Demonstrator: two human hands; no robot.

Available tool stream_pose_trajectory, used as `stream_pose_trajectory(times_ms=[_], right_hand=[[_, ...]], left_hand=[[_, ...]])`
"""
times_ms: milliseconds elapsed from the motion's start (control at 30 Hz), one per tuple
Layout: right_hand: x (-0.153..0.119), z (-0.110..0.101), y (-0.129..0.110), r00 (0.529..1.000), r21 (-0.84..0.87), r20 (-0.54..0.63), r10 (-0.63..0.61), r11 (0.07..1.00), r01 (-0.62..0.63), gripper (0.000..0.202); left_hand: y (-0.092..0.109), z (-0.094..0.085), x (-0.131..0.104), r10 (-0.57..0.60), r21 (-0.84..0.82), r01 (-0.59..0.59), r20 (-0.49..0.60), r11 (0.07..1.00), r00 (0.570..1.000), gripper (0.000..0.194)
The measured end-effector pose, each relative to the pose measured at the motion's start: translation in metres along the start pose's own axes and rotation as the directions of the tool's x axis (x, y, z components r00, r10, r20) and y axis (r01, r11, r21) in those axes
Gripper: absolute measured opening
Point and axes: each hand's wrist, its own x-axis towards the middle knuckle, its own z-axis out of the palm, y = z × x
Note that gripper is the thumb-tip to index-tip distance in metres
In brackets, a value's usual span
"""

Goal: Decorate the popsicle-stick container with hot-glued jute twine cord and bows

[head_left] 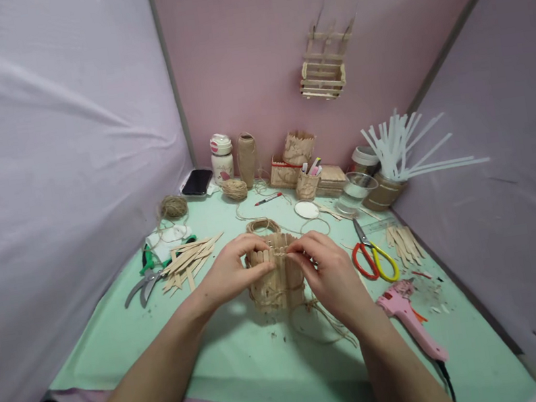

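A small container [274, 288] made of upright wooden craft sticks stands on the table between my hands, with twine tied around its lower part. My left hand [237, 266] pinches its rim at the left, thumb and fingers closed over the rounded stick ends. At the right part of the same rim, my right hand [324, 266] has thumb and forefinger pressed together; whatever lies between them is too small to make out. Loose twine ends [333, 326] trail from the container toward my right wrist. Just behind it lies a coil of twine [262, 226].
Pruning shears [147, 286] and loose craft sticks [189, 262] lie left. Scissors [374, 256] and a pink glue gun [412, 320] with a cord lie right. Behind are a glass bowl [354, 194], glue sticks [398, 149] in a pot, a pen [268, 199] and twine balls [234, 190].
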Motion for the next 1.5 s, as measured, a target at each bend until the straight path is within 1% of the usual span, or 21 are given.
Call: stream_pose_trajectory(times_ms=[200,400,533,733,833,933,1033,1167,1333,1400,1500], right_hand=[[0.001,0.002,-0.004,1.0,-0.079,0.023,-0.008,0.997,0.01,0.012],[0.001,0.004,-0.004,1.0,-0.129,0.02,-0.009,0.992,0.011,0.012],[0.0,0.005,-0.005,1.0,-0.142,0.007,-0.007,0.99,0.008,0.014],[-0.002,0.007,-0.006,1.0,-0.153,-0.021,-0.012,0.988,0.009,0.013],[-0.004,0.009,-0.005,0.995,-0.126,-0.089,0.042,0.991,-0.053,0.004],[-0.005,0.011,-0.004,0.983,-0.084,-0.153,0.105,0.989,-0.119,0.011],[-0.005,0.01,-0.005,0.976,-0.052,-0.166,0.139,0.987,-0.15,0.015],[-0.004,0.009,-0.006,0.968,-0.014,-0.152,0.198,0.979,-0.202,0.014],[-0.001,0.007,-0.005,0.952,0.067,-0.098,0.289,0.957,-0.284,0.017],[-0.001,0.005,-0.003,0.953,0.096,-0.087,0.289,0.955,-0.281,0.018],[-0.001,0.0,-0.001,0.969,0.137,-0.057,0.24,0.964,-0.23,0.015]], left_hand=[[0.0,0.001,-0.001,0.04,0.017,-0.04,-0.002,0.999,0.999,0.017],[0.002,0.001,0.0,0.047,0.009,-0.047,-0.014,0.999,0.999,0.015],[0.005,0.004,0.0,0.017,0.002,-0.017,-0.046,1.0,0.999,0.017],[0.006,0.011,0.0,0.028,-0.01,-0.029,-0.11,1.0,0.994,0.014],[0.006,0.011,-0.001,0.032,-0.009,-0.033,-0.106,0.999,0.994,0.014],[0.006,0.011,-0.001,0.027,-0.01,-0.029,-0.102,1.0,0.994,0.013],[0.007,0.013,0.0,0.03,-0.005,-0.031,-0.108,1.0,0.994,0.012],[0.006,0.016,0.0,0.052,-0.022,-0.055,-0.108,0.998,0.993,0.01],[0.004,0.015,0.001,0.082,-0.042,-0.085,-0.07,0.996,0.994,0.01],[0.004,0.013,0.002,0.072,-0.038,-0.074,-0.055,0.997,0.996,0.011],[0.005,0.01,0.003,0.056,-0.033,-0.057,-0.031,0.998,0.998,0.011]])
